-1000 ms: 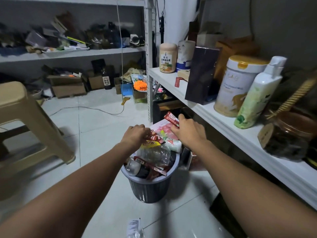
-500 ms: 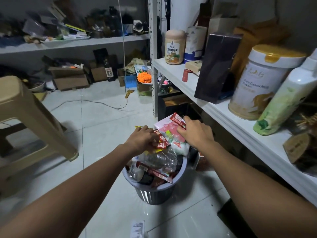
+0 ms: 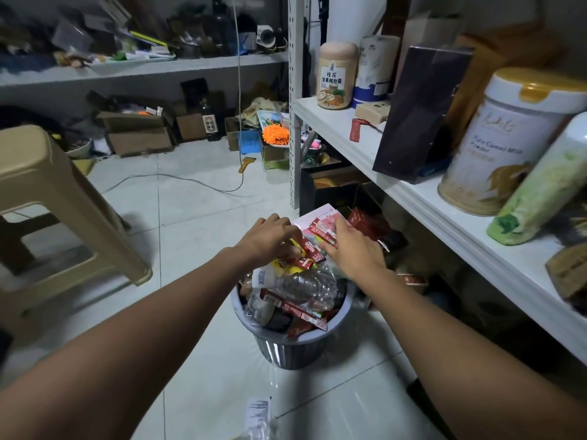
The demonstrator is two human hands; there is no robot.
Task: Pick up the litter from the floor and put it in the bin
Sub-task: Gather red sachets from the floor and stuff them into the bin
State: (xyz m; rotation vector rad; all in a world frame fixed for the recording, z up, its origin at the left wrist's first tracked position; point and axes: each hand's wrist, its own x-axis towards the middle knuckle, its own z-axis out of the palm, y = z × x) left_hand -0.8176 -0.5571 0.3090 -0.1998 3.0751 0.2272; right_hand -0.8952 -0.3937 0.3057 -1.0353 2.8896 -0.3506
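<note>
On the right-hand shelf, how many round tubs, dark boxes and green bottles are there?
Tubs: 3 (beige tub, blue-white tub, gold-lidded tub)
Dark box: 1
Green bottle: 1
Total: 5. A brown thing at the right edge is cut off, not counted.

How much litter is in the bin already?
Looks mostly done: the bin is heaped with bottles. In hand: the left hand and right hand hold red packets over the pile. Left: a clear wrapper on the floor before the bin.
</note>
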